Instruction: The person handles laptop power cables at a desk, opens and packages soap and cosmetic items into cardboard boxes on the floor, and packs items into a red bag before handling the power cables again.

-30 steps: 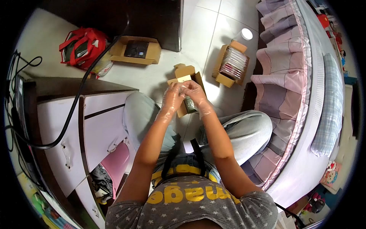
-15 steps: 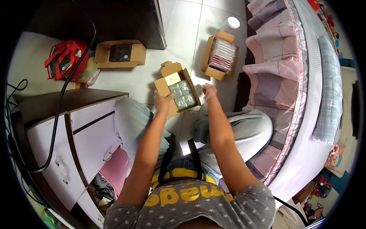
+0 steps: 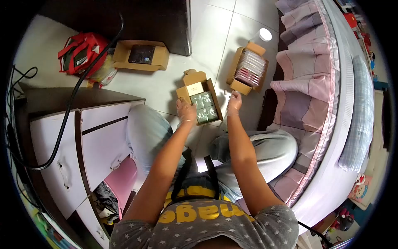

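In front of my knees an open cardboard box (image 3: 214,99) holds several green packets in clear wrap (image 3: 203,101) and a cream-coloured small box (image 3: 195,89). My left hand (image 3: 186,110), in a clear plastic glove, is closed on the left side of this box, at its flap. My right hand (image 3: 234,101), gloved too, is closed in a pinch just right of the box, near the front flap of a second carton (image 3: 241,87). What its fingers hold, if anything, is too small to name. That second carton is filled with a row of thin, clear-wrapped packs (image 3: 251,66).
A clear jar with a white lid (image 3: 265,34) stands behind the second carton. Another open carton (image 3: 159,58) with a dark box inside and a red bag (image 3: 85,52) lie at the back left. Drawers (image 3: 103,133) border the left, a skirted bed (image 3: 298,95) the right.
The view has shifted, so the scene sits a little further right and higher on the left. My right hand has moved nearer the second carton's flap. My left hand stays at the box's side.
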Demonstrator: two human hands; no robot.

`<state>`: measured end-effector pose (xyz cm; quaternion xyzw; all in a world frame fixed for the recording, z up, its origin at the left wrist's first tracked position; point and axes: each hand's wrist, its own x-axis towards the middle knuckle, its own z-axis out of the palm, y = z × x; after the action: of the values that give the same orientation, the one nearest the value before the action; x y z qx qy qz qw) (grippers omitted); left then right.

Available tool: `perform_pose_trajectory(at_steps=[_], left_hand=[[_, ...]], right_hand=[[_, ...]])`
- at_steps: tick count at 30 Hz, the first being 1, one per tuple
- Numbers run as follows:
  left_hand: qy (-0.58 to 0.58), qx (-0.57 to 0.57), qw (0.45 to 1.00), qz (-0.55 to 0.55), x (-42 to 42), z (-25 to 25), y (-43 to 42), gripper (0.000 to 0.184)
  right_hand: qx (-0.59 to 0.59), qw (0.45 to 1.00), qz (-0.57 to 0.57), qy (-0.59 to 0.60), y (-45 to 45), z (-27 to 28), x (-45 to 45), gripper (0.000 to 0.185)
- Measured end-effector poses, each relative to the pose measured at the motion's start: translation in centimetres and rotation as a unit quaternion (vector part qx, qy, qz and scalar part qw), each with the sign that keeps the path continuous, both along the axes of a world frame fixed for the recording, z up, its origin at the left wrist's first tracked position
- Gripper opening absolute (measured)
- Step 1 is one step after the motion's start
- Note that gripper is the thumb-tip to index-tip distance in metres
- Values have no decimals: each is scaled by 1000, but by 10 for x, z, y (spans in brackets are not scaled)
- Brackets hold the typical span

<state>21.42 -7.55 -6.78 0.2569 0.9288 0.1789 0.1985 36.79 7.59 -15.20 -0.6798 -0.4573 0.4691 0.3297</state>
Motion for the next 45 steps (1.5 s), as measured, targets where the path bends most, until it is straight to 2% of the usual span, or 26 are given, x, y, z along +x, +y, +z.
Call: perform_pose_trajectory(at_steps=[1, 3, 4, 5, 7, 8, 10, 13, 15, 16, 19, 20, 21, 23, 27, 28, 30, 31, 33, 37, 38, 39, 40, 42, 44, 45], left_hand=[[1, 0, 1000, 5, -3, 0, 3, 61], [-43, -7, 999, 17, -8, 1, 9, 58], [-42, -6, 999, 22, -10, 6, 10, 58], [-82, -14, 995, 54, -14, 16, 11, 60], [-163, -26, 979, 117, -21, 31, 15, 65], [-159, -20, 979, 123, -27, 21, 19, 65], [13, 84, 975, 204, -44, 27, 30, 71], [-42, 237, 931, 275, -111, 12, 37, 78], [-218, 279, 851, 388, -162, 11, 46, 81], [-210, 286, 851, 387, -187, 11, 47, 81], [-392, 246, 794, 395, -227, -3, 48, 78], [-433, 248, 766, 406, -245, -28, 48, 73], [-437, 246, 766, 403, -251, -41, 44, 73], [-408, 362, 722, 425, -257, -61, 43, 55], [-349, 374, 748, 424, -233, -26, 43, 40], [-348, 373, 749, 423, -239, -49, 39, 40], [-331, 314, 822, 341, -255, -121, 21, 39], [-332, 315, 821, 341, -255, -123, 16, 39], [-319, 160, 901, 247, -249, -126, 0, 39], [-349, 287, 861, 233, -178, -63, -16, 37], [-203, 127, 969, 64, -163, -28, -18, 30], [-129, 37, 991, -23, -157, -25, -23, 28], [-44, -48, 992, -107, -152, -21, -27, 27], [-85, -133, 975, -156, -146, -63, -31, 25], [-74, -117, 975, -171, -145, -106, -39, 25], [-61, -102, 975, -186, -143, -104, -41, 25]], right_hand=[[78, 997, 19, 6, -4, 33, -15, 16], [161, 981, 105, 17, -6, 49, -35, 15], [203, 964, 154, -73, -13, 90, -49, 15], [296, 919, 229, -122, -20, 124, -61, 17], [302, 852, 365, -223, -33, 154, -77, 20], [367, 841, 347, -194, -41, 152, -88, 23], [311, 841, 352, -267, -50, 159, -96, 36], [216, 810, 392, -378, -60, 149, -92, 57], [202, 780, 406, -431, -68, 145, -93, 75], [201, 770, 406, -449, -71, 142, -97, 78], [207, 754, 395, -483, -70, 128, -93, 84], [203, 751, 397, -487, -67, 125, -90, 85], [197, 749, 400, -490, -65, 123, -88, 85], [181, 758, 395, -486, -60, 121, -86, 86], [129, 764, 398, -491, -61, 128, -83, 90], [100, 751, 396, -518, -64, 129, -87, 93], [68, 731, 401, -548, -72, 122, -92, 100], [69, 730, 401, -549, -75, 122, -94, 100], [45, 741, 404, -534, -80, 122, -97, 94], [36, 725, 418, -546, -77, 130, -95, 95], [15, 731, 396, -556, -74, 134, -95, 92], [15, 728, 401, -555, -71, 135, -93, 92], [-14, 731, 384, -564, -68, 135, -91, 90], [-15, 750, 332, -571, -64, 128, -84, 92], [-9, 755, 320, -573, -57, 117, -71, 91], [-2, 760, 307, -573, -56, 123, -70, 89]])
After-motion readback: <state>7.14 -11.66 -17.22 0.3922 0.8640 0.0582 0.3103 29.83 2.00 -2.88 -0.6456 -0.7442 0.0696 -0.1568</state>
